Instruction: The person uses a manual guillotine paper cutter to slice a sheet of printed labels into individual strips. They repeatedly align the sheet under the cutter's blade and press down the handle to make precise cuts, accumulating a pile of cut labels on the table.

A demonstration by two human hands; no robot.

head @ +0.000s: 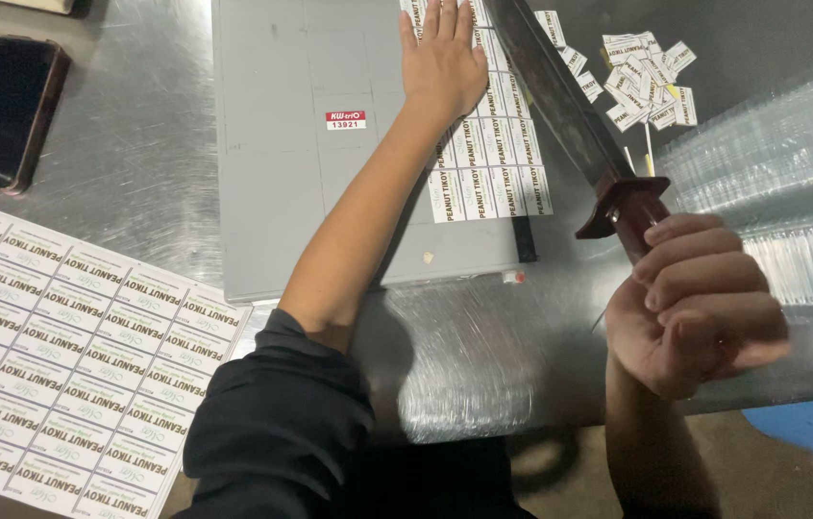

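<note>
In the head view, a grey paper cutter (330, 192) is seen lying on a metal table (137, 144) wrapped in clear film. The left hand (442, 60) is laid flat on a strip of printed labels (488, 163), fingers held straight and close together, palm down, so that the strip is pressed against the cutter's bed near its right edge. The lower end of the strip lies bare below the wrist, just beside the cutting edge.

The right hand (695, 303) is closed in a fist around the dark handle (632, 207) of the cutter's blade arm (555, 91). The arm is raised at its near end and runs slantwise up and to the left, crossing over the right side of the label strip.

A small heap of cut labels (642, 77) is seen on the table to the right of the blade arm, apart from the strip. A full sheet of uncut labels (70, 365) lies at the lower left, its edge close to the cutter's near corner. A dark phone (3, 111) rests at the upper left of the table, well apart from both hands. Clear ribbed plastic (791, 192) is spread along the right side. A dark sleeve (277, 423) is pushed up above the left elbow.
</note>
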